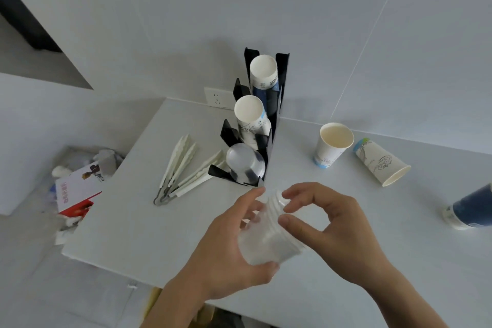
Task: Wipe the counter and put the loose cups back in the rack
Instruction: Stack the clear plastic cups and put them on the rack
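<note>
A stack of clear plastic cups (269, 239) lies tilted between my hands above the white counter (127, 221). My left hand (229, 250) wraps around the stack's lower part. My right hand (327, 229) pinches its ribbed rims with thumb and fingers. Just behind stands the black cup rack (277, 120), with two stacks of paper cups (250, 114) in its upper slots and clear cups (245, 164) in the lowest slot. To the right a paper cup (332, 144) stands upright, a printed paper cup (380, 161) lies on its side, and a dark blue cup (471, 208) lies at the right edge.
Several white tongs (183, 170) lie fanned out left of the rack. A wall socket (217, 97) sits behind the counter. Off the counter's left edge, a bin area holds a red and white box (77, 192) and crumpled rubbish.
</note>
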